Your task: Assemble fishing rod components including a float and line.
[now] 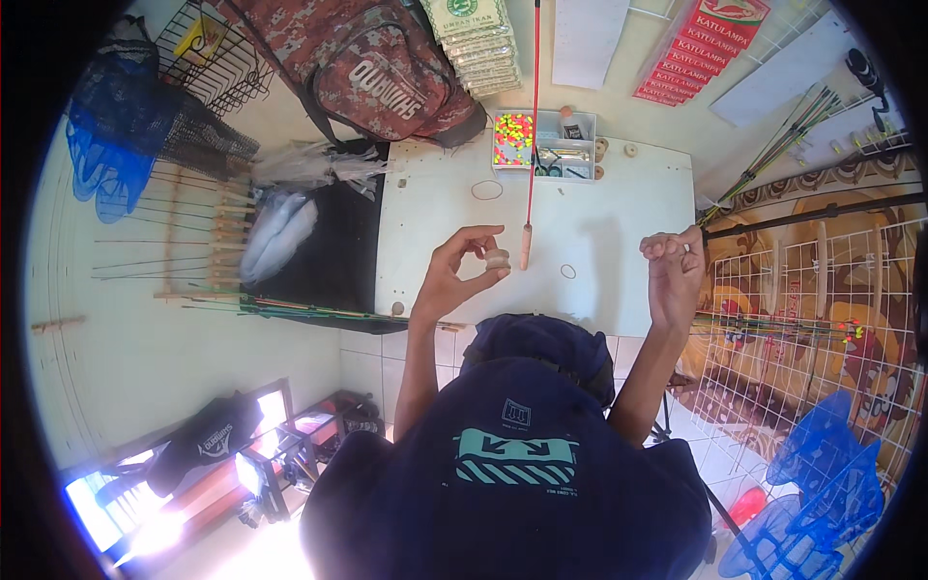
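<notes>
Over the white table (435, 193), my left hand (447, 277) grips a small pale spool (497, 260) between thumb and fingers. My right hand (674, 266) is raised at the table's right edge, with its fingertips pinched together. Any thread between the two hands is too fine to make out, and so is whatever the right fingers hold. Just right of the spool lies a thin red fishing rod (532, 184) with a wooden handle (526, 247), pointing away from me. Rubber bands (568, 272) lie on either side of the handle.
A compartment box (593, 126) with bright beads (513, 141) and small tools stands at the table's back. More spools (631, 151) sit beside it. A camouflage bag (377, 82) is at the back left, clear plastic packaging (278, 235) at left, a wire rack (802, 280) at right.
</notes>
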The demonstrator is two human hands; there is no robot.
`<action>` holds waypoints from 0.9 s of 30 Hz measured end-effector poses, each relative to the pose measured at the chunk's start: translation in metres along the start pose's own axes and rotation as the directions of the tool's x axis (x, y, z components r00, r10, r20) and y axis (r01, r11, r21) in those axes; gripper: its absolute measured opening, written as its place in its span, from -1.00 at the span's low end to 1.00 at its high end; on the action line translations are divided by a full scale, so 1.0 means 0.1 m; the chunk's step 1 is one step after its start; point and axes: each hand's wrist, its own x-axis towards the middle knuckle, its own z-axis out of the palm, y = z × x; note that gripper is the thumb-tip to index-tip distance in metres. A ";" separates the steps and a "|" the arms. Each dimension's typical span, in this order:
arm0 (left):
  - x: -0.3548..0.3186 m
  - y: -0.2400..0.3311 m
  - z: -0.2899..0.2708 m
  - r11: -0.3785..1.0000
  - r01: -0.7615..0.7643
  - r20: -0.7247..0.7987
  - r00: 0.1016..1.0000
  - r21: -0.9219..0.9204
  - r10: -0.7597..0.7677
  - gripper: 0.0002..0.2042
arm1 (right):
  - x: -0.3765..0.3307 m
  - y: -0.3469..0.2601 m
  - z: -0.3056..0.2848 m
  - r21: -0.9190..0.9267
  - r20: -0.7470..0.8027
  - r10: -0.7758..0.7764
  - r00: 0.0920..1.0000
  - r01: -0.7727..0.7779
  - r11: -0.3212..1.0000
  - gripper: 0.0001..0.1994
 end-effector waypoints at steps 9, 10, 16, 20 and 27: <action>-0.01 0.03 -0.05 1.000 -0.003 -0.004 1.000 0.030 0.003 -0.45 | 0.04 -0.15 -0.18 0.104 -0.074 -0.133 0.988 0.141 0.985 -0.84; -0.01 0.03 -0.06 1.000 -0.003 -0.005 1.000 0.030 0.003 -0.45 | 0.05 -0.17 -0.20 0.118 -0.085 -0.140 0.987 0.149 0.982 -0.85; -0.01 0.02 -0.12 0.993 -0.045 -0.027 0.998 0.110 0.048 -0.46 | 0.05 -0.31 -0.38 0.100 -0.145 -0.202 0.969 0.218 0.971 -0.84; -0.02 0.04 -0.18 0.989 -0.034 -0.048 0.998 0.144 0.041 -0.48 | 0.08 -0.39 -0.48 0.100 -0.151 -0.245 0.958 0.261 0.960 -0.81; -0.03 0.08 -0.25 0.989 -0.009 -0.086 0.996 0.145 0.022 -0.48 | 0.23 -0.51 -0.69 0.112 -0.149 -0.293 0.944 0.311 0.944 -0.85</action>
